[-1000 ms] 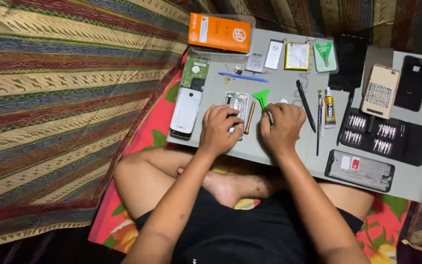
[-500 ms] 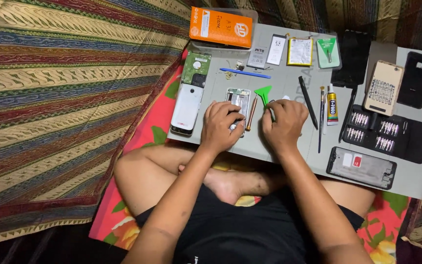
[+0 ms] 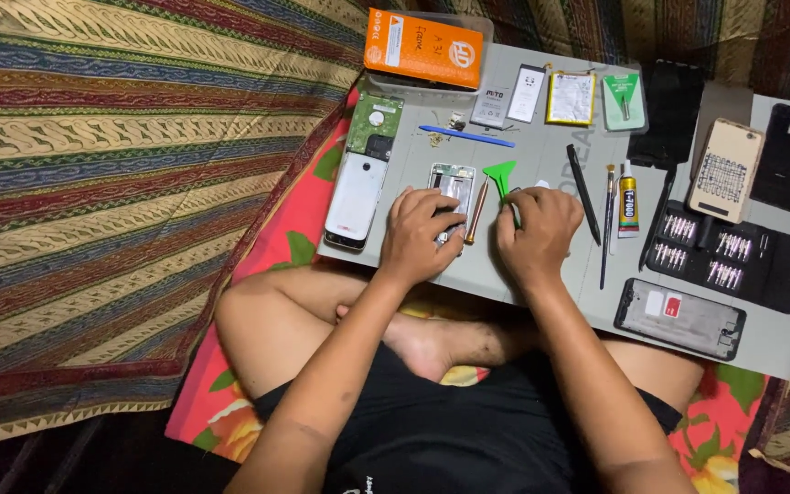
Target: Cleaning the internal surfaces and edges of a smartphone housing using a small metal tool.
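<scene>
On the grey work board (image 3: 541,284) across my lap lies an opened phone body (image 3: 451,186) with its insides showing. My left hand (image 3: 421,234) presses on the phone's lower end and grips it with bent fingers. My right hand (image 3: 538,234) is curled just to the right, fingertips pinched at the stem of a green pry tool (image 3: 502,173) whose flat head points away from me. A brown-handled screwdriver (image 3: 477,210) lies between the two hands.
A white phone back (image 3: 355,198) and a green circuit board (image 3: 375,123) lie at the left. An orange box (image 3: 424,48), small packets, a blue stick (image 3: 465,136), a glue tube (image 3: 628,197), a black bit case (image 3: 729,254), dark phone cases and a phone frame (image 3: 680,317) surround the hands.
Both hands stay at the opened phone with hardly any movement. The view has shifted slightly.
</scene>
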